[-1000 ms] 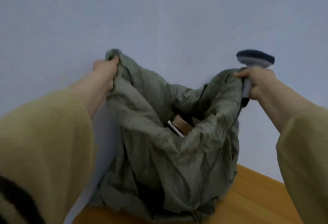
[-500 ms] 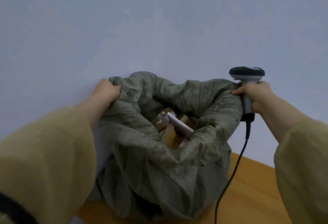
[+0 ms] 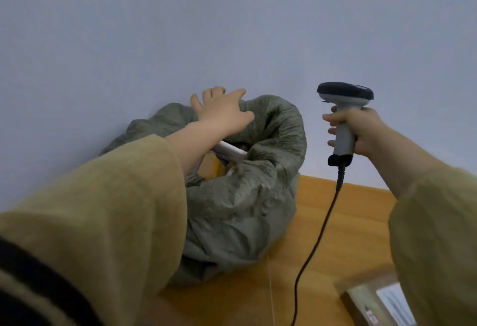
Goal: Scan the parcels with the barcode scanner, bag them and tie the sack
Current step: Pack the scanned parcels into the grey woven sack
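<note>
one wooden table [image 3: 351, 225] meets a pale wall [image 3: 232, 28]; left hand [image 3: 222, 112] spread over sack [image 3: 245, 204], right hand [image 3: 362, 132] grips scanner [image 3: 345, 94].

The grey-green sack [image 3: 240, 201] sat crumpled on the worktop [image 3: 348, 222], its rolled mouth open. A white parcel [image 3: 229, 148] and a brown parcel [image 3: 210, 168] showed inside it. The scanner [image 3: 344, 129], grey with a dark head, stood upright in the right hand [image 3: 366, 132], well apart from the sack.

Plain pale-blue wall [image 3: 232, 28]; orange wooden tabletop [image 3: 348, 222] beneath.
</note>
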`<state>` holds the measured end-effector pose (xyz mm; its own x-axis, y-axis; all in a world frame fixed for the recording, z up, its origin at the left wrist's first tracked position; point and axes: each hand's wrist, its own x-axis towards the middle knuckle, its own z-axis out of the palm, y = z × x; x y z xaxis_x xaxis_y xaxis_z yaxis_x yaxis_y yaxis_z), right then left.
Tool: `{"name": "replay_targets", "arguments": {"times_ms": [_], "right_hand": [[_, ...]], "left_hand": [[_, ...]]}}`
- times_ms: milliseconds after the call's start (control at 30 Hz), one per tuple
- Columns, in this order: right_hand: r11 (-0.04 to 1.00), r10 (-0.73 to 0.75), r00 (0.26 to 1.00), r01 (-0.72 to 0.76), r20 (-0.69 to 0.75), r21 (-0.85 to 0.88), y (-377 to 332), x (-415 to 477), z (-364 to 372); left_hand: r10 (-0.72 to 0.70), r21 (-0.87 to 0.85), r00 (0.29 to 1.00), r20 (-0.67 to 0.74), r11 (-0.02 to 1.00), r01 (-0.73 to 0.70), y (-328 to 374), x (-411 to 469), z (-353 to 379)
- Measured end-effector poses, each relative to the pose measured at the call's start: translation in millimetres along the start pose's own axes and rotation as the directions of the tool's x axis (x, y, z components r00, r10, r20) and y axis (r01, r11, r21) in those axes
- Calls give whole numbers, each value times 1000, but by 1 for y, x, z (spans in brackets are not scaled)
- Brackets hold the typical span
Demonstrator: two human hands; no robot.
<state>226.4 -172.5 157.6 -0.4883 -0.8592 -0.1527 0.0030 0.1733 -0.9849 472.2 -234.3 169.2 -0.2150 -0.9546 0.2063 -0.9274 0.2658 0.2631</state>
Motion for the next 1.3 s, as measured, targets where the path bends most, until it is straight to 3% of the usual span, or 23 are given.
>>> {"name": "replay_targets", "arguments": {"times_ms": [167, 367, 633, 733, 967, 1133, 1300], "right_hand": [[961, 155, 983, -174, 103, 213, 25, -57, -55], [904, 263, 961, -275, 80, 329, 76, -117, -135], [878, 325, 936, -245, -136, 410, 149, -190, -257], [868, 366, 898, -235, -245, 437, 177, -213, -284], [818, 509, 767, -290, -391, 496, 259, -241, -302], [774, 595, 689, -350, -414, 528, 307, -245, -290], [744, 612, 684, -327, -397, 583, 332, -240, -270]], "left_hand": [[170, -67, 984, 51, 984, -167, 68, -38, 20], [263, -158, 943, 202, 959, -234, 155, -102, 74], [286, -288, 817, 500, 945, -154, 241, -202, 170], [315, -342, 732, 604, 932, -119, 261, -232, 200], [329, -341, 580, 745, 935, -93, 292, -274, 256], [303, -284, 553, 776, 951, -122, 310, -284, 287], [275, -253, 530, 802, 961, -115, 311, -286, 312]]}}
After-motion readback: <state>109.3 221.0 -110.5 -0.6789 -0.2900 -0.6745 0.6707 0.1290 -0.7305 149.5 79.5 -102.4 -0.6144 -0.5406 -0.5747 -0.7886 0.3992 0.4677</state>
